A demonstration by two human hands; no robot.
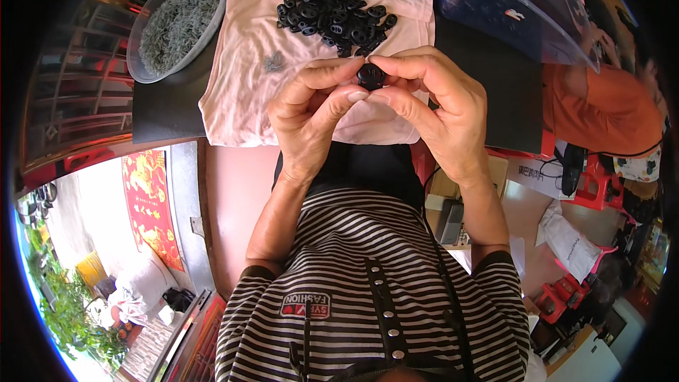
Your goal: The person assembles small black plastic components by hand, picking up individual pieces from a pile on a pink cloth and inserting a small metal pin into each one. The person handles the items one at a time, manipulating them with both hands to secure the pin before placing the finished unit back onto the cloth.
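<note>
My left hand (311,110) and my right hand (435,102) meet over a pink cloth (240,78), both pinching one small black plastic part (370,75) between thumbs and forefingers. A heap of several similar black plastic parts (336,18) lies on the cloth just beyond my fingers. A tiny cluster of grey metal pieces (274,62) rests on the cloth left of my left hand.
A clear round tub (216,0) full of small grey metal pieces stands at the back left on a black table (488,78). A blue-tinted plastic bag (509,10) sits at the back right. A person in an orange top (601,110) is at the right.
</note>
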